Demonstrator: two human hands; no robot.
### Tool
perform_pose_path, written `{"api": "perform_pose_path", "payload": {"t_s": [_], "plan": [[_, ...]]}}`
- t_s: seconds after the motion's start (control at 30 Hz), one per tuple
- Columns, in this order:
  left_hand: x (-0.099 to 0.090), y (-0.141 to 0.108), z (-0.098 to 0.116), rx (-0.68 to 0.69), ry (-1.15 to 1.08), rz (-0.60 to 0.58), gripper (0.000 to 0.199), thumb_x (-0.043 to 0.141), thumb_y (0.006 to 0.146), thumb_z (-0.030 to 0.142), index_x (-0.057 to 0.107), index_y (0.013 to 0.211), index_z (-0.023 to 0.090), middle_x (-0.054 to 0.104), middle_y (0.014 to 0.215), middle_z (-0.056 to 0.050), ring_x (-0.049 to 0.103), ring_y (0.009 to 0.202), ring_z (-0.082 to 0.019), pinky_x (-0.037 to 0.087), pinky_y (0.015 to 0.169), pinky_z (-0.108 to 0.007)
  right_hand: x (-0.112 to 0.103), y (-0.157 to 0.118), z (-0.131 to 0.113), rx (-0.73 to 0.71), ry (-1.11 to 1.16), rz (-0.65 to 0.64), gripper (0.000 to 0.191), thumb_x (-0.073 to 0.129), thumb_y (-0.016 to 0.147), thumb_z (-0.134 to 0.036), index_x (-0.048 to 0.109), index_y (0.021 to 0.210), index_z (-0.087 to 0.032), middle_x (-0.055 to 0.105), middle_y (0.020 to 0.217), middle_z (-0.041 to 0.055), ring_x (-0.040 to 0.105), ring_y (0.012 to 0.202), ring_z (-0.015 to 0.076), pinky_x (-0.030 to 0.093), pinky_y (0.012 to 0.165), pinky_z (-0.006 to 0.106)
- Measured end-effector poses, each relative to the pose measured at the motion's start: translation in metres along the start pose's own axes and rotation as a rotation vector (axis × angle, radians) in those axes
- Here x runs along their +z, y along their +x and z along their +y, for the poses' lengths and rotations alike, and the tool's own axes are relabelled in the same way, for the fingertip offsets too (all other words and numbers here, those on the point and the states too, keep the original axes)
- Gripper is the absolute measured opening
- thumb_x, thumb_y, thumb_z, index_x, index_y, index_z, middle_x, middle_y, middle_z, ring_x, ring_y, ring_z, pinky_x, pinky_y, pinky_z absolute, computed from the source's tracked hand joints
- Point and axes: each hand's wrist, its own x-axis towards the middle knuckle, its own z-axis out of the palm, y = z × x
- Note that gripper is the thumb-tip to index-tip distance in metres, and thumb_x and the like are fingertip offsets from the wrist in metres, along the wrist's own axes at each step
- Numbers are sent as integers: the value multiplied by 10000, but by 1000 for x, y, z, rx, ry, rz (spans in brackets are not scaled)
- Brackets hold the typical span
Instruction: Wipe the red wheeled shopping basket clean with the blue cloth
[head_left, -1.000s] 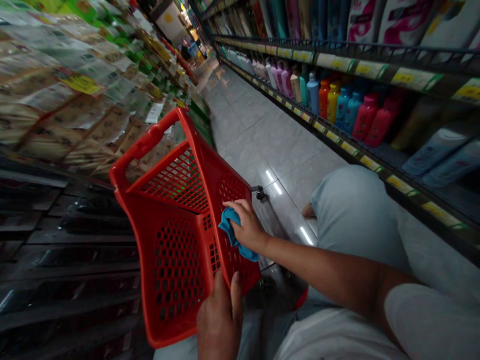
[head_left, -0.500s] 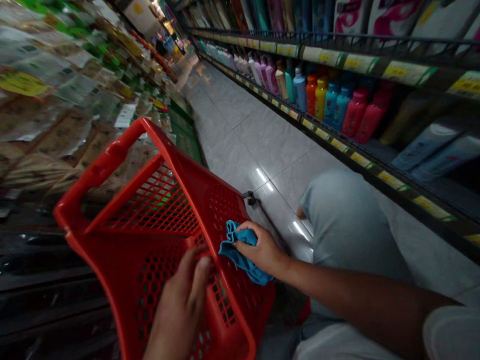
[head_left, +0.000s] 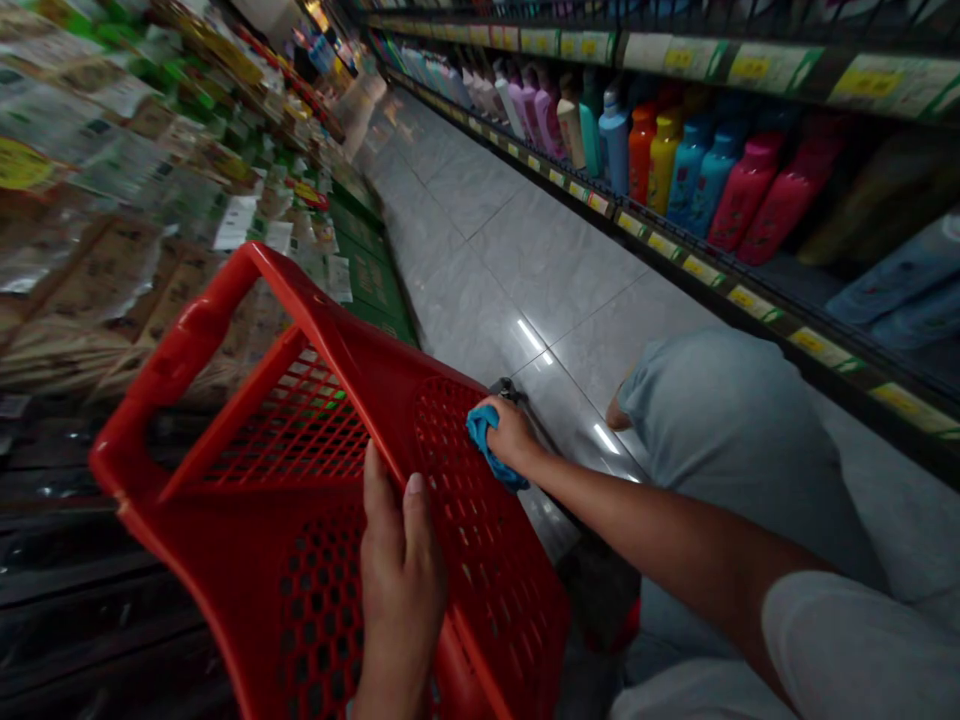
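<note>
A red plastic shopping basket with a long handle and perforated sides stands tilted across the view before me. My left hand is at the rim of its near side wall, fingers on the inner side and thumb over the edge. Bunched in my right hand is a blue cloth, which rests against the outside of that same wall. Part of the cloth is hidden under the fingers. Close by the right hand, a small dark wheel or caster shows near the floor.
To the right, a low shelf holds rows of coloured bottles above price labels. Packaged goods are stacked on the left, beside green boxes. Grey tiled floor runs between them. My bent knee is near the shelf.
My right hand has moved the cloth up and farther along the outer wall. My left hand has come from inside the basket onto its rim. The view has shifted slightly.
</note>
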Motion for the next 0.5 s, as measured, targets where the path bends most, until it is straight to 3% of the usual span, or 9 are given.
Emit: {"api": "perform_pose_path", "payload": {"t_s": [0.07,0.1,0.17,0.23,0.33,0.4,0.5], "plan": [[0,-1,0,-5,24,3,648,489,996,446,333,1573,197,431,1607,-88,329,1521,-216,258,1253,-345,1,-8,8,125,-33,24,255,538,757,6,621,884,-199,708,911,45,664,913,203,525,893,344],[0,-2,0,-2,28,6,653,485,997,450,329,1574,185,422,1612,-94,336,1518,-217,250,1256,-346,1,-15,3,110,-18,40,259,539,753,4,618,892,-199,704,902,44,662,896,204,528,875,345],[1,-6,-1,15,31,17,658,472,1002,453,329,1571,156,418,1613,-110,357,1508,-218,237,1260,-345,1,-30,-21,-59,59,49,296,557,739,0,619,935,-213,698,950,33,658,926,196,525,887,331],[1,-12,-1,26,40,12,648,465,1006,446,331,1570,158,416,1614,-110,355,1508,-219,242,1259,-350,0,-34,-55,-317,146,9,339,575,736,-8,621,983,-235,684,1022,18,649,988,182,516,929,308],[-1,-26,-2,10,65,-28,616,448,1018,410,294,1587,234,382,1637,-66,341,1513,-216,254,1260,-375,-3,-14,-88,-578,170,-60,373,569,732,9,618,997,-248,652,1075,11,631,1049,168,496,986,280],[-4,-36,-4,13,90,-63,609,433,1027,379,248,1600,293,323,1666,-27,343,1511,-208,252,1266,-388,-5,9,-87,-573,101,-34,378,544,732,35,616,977,-244,637,1080,18,622,1078,170,483,1012,280],[-10,-48,-9,68,131,-142,610,423,1028,376,223,1603,334,261,1683,13,309,1522,-222,299,1259,-419,-5,32,-69,-352,-75,75,328,524,780,23,620,970,-227,632,1071,52,631,1056,202,496,995,335]]}}
